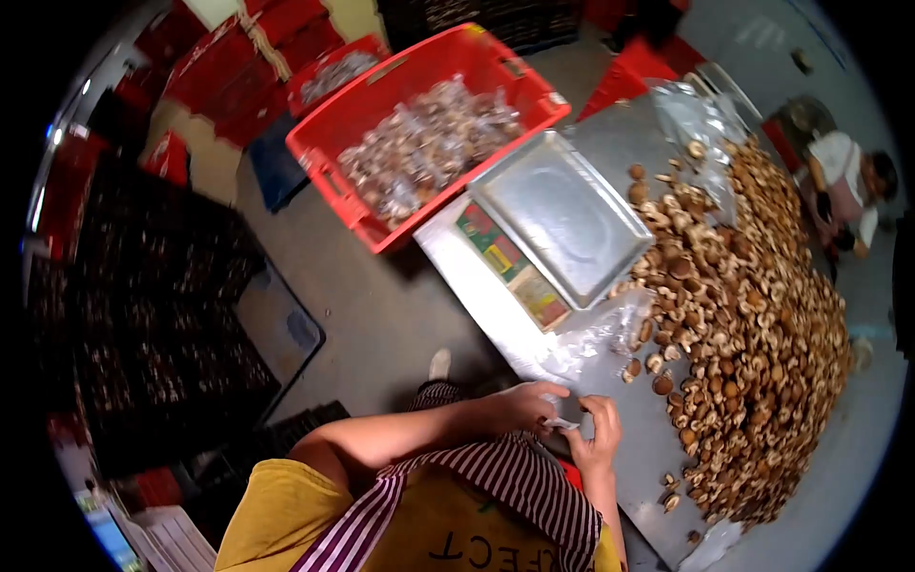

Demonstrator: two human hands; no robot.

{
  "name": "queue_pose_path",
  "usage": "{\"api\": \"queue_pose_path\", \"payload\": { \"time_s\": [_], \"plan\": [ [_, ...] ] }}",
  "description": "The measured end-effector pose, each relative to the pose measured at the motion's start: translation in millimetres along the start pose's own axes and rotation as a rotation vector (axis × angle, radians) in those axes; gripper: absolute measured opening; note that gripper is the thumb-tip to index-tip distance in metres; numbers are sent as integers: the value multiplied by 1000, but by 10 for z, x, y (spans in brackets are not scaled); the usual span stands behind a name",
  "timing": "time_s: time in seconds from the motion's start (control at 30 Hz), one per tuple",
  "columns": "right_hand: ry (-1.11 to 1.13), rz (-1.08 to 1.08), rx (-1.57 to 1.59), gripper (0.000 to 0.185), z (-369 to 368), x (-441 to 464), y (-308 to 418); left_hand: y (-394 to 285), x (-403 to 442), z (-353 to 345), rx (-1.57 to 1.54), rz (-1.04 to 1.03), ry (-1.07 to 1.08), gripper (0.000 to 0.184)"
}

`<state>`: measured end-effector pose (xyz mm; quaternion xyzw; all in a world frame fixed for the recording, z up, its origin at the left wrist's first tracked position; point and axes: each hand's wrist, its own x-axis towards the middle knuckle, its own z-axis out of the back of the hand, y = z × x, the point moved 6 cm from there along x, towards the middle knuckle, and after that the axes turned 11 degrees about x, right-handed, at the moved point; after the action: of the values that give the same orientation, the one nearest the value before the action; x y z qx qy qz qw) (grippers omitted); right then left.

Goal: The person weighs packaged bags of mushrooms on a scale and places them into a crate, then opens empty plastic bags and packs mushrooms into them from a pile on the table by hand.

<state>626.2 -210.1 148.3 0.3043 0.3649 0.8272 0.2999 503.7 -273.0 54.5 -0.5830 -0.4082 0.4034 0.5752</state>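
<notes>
My left hand [529, 407] and my right hand [596, 429] are close together at the table's near edge, fingers bent. Between them is a small, thin white piece [562, 422], pinched by the fingertips; its kind is too small to make out. Just beyond my hands, a clear plastic bag [600, 336] lies crumpled on the metal table. Past it is a weighing scale with a metal pan [562, 214] and a green and red panel [500, 253]. A large heap of brown mushrooms [753, 353] spreads over the table to the right.
A red crate [334, 191] of bagged mushrooms is beyond the scale. More clear bags [691, 119] rest at the table's far end. Dark stacked crates [162, 305] rise on the left, beside a flat platform [276, 324]. Another person [843, 191] is across the table.
</notes>
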Motion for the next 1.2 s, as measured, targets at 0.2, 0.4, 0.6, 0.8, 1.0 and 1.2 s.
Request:
{"api": "queue_pose_path", "payload": {
  "time_s": [0.2,0.4,0.6,0.8,1.0,1.2],
  "plan": [
    [283,53,56,46,-845,302,389,-11,-807,553,-879,438,-415,51],
    [495,-17,44,44,-1456,325,596,495,-1860,1213,-491,265,-967,48],
    [686,-672,460,36,-2290,56,193,708,-2300,1047,-211,239,-1158,53],
    [994,-1120,670,29,-2979,-281,96,906,-2524,675,-417,260,-1281,58],
    [918,-1291,706,12,-3239,-610,-231,1307,-2646,451,-420,255,-1395,60],
    [900,-1255,553,9,-3511,-670,-361,1760,-2822,346,-390,536,-1402,64]
  ]
}}
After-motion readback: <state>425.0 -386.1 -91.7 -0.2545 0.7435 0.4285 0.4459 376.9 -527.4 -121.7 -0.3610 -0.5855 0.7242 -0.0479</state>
